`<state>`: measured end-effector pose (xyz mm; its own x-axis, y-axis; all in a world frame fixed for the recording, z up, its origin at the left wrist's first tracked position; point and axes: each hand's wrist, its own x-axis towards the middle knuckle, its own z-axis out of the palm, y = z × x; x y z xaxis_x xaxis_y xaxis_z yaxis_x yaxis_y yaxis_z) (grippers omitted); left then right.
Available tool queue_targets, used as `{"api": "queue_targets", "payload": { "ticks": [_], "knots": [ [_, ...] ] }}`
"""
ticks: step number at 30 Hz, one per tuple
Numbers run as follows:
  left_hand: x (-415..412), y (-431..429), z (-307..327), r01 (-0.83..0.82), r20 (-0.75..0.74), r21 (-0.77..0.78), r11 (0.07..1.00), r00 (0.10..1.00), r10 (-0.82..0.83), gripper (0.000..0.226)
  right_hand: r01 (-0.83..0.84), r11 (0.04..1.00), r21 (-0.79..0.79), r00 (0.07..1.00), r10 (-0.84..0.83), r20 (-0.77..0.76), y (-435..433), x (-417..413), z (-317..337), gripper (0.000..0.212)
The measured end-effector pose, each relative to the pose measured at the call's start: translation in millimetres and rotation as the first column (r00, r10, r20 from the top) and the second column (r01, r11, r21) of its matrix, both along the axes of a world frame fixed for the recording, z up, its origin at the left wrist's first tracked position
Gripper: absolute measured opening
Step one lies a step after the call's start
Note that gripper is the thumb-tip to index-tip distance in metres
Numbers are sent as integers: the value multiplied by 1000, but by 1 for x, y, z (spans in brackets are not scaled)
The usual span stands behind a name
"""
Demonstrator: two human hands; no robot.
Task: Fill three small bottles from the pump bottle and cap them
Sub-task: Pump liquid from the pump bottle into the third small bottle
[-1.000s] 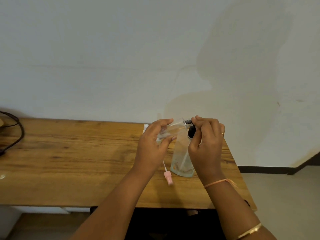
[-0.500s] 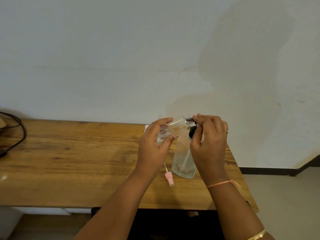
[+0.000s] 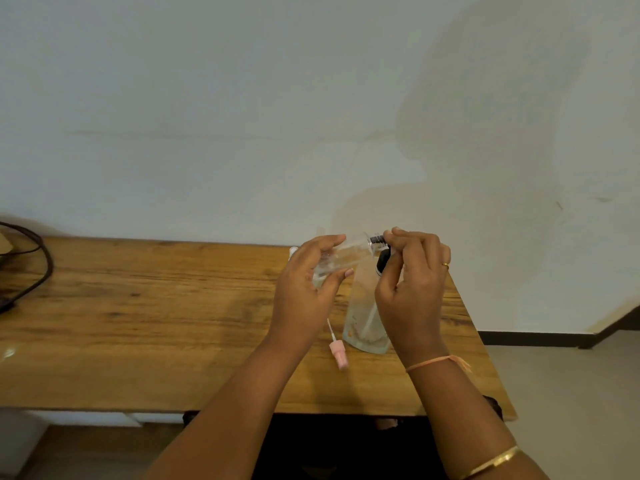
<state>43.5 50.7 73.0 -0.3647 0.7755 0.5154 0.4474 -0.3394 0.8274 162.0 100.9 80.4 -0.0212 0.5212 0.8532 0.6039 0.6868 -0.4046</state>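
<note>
Clear plastic small bottle (image 3: pixel 343 258) is held above the table, tilted, with its dark threaded neck (image 3: pixel 377 240) raised to the right and the threads exposed. The left grip (image 3: pixel 304 292) is wrapped round the bottle's body, thumb on the near side and fingers over the top. The right grip (image 3: pixel 412 292) is curled, its thumb and forefinger tips pinching at the end of the dark neck; whether anything lies between those tips is hidden. The liquid level in the small bottle cannot be determined.

Directly beneath the neck, the pump bottle (image 3: pixel 363 317) stands upright on the table, between the two wrists. Its body is transparent, with a pale dip tube visible inside. Its black pump head (image 3: pixel 382 265) sits just under the right thumb. Just left of its base a pink spray cap (image 3: pixel 338 355) lies on its side, its thin white tube pointing toward the left grip. A small white item (image 3: pixel 293 251) shows behind the left grip, mostly hidden and not identifiable.

The table (image 3: pixel 156 323) is of brown grained wood and stands against a white wall (image 3: pixel 242 116). A dark cable (image 3: pixel 38 271) loops at its far left end. The right arm carries a gold ring (image 3: pixel 445 266), an orange thread (image 3: pixel 433 362) at the wrist and a gold bangle (image 3: pixel 491 463) on the forearm. Pale floor (image 3: pixel 571 393) and dark skirting (image 3: pixel 536 337) show at the right
</note>
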Motion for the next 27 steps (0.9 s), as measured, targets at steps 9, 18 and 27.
{"api": "queue_targets", "payload": {
  "ticks": [9,18,27],
  "knots": [
    [4,-1,2,5,16,10,1000,1000,-5,52,-14,1000,-3,1000,14,5,1,4,1,24],
    [2,-1,0,9,-3,-34,999,1000,-9,52,-14,1000,3,1000,14,2,6,3,-11,21],
    [0,-2,1,-28,3,-12,1000,1000,28,51,3,1000,-1,997,-3,82,2,6,6,21]
  ]
}}
